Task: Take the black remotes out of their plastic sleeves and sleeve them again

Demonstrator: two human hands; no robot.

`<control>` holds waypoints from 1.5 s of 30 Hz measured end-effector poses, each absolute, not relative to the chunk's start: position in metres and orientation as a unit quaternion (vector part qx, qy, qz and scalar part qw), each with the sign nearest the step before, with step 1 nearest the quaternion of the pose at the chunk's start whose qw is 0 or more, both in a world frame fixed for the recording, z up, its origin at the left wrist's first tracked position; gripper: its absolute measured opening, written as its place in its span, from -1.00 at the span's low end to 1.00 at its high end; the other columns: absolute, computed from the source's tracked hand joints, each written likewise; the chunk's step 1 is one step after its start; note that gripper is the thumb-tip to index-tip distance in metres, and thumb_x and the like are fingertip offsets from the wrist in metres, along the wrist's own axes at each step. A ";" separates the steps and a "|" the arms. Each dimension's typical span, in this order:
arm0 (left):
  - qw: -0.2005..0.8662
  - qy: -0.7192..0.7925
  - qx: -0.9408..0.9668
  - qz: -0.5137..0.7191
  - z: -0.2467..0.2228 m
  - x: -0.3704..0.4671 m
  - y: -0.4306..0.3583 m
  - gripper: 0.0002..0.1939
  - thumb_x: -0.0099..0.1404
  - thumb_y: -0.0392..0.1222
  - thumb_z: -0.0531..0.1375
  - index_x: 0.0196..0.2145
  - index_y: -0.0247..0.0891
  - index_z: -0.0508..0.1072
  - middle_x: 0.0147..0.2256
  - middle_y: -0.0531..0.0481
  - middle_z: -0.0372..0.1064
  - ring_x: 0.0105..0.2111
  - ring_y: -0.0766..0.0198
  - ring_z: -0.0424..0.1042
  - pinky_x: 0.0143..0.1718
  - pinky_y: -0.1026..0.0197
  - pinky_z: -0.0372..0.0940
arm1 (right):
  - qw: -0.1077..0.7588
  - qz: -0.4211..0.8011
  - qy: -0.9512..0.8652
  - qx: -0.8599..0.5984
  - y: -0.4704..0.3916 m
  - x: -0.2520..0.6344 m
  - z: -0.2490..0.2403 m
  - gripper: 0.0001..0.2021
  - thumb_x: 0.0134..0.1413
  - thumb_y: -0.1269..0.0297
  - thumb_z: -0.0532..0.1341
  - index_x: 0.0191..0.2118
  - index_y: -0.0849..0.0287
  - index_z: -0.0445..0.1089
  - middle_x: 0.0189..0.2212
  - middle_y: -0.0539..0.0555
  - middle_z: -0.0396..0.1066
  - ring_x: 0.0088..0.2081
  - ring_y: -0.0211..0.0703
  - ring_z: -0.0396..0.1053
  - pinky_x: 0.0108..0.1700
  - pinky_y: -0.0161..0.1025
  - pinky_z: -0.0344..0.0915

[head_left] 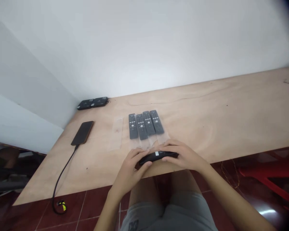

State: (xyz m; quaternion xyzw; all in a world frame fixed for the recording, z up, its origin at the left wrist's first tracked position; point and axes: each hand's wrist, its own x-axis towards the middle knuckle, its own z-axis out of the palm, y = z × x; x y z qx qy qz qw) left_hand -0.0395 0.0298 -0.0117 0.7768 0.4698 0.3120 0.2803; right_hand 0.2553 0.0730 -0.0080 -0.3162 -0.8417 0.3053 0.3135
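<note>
Near the front edge of the table, a black remote control (157, 156) is held crosswise between my two hands, its edge and a small white label facing me. My left hand (132, 163) closes on its left end, and my right hand (179, 153) grips its right end with the thumb along the near side. Just beyond the hands, several dark remote controls (141, 125) lie side by side, buttons up, in clear plastic sleeves (162, 138). A flat clear plastic sleeve (117, 133) rests to their left.
A phone (83, 133) lies on the left with a black cable (62, 173) hanging over the table's edge. Two black boxes (92, 103) sit in the back left corner by the white wall. A red plastic stool (269, 173) stands at the lower right.
</note>
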 end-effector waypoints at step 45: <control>0.329 0.599 0.575 0.449 -0.024 -0.006 0.006 -0.80 0.40 -0.04 0.38 -0.16 -0.19 0.71 -0.22 -0.07 0.72 -0.22 0.06 0.72 -0.13 0.08 0.62 | 0.339 0.354 -0.823 -0.287 0.069 0.295 -0.008 -0.53 0.13 0.31 0.50 0.17 -0.10 0.65 0.18 0.05 0.64 0.20 0.22 0.60 0.30 0.11 0.48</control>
